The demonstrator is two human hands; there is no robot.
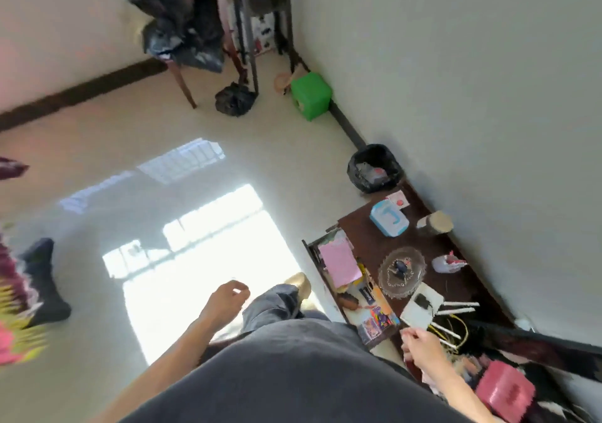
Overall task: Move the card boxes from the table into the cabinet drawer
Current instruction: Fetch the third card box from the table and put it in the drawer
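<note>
The low dark cabinet [361, 227] stands against the wall at the right, and its drawer [312, 256] is pulled out toward the floor. Inside the drawer lie colourful card boxes [378, 320] at the near end and a dark blue box [366, 295] beside them. My right hand [423, 347] hovers just past the near end of the drawer with its fingers bent together. Motion blur hides whether it holds anything. Over the floor, my left hand [228, 299] hangs loosely curled and empty, away from the drawer.
Pink paper [338, 261] and a brown brush [349, 302] also lie in the drawer. On the cabinet top are a glass dish [402, 271], a blue-white box [389, 219] and a white pad [422, 307]. A black-lined bin [374, 168] and a green stool [311, 95] stand along the wall.
</note>
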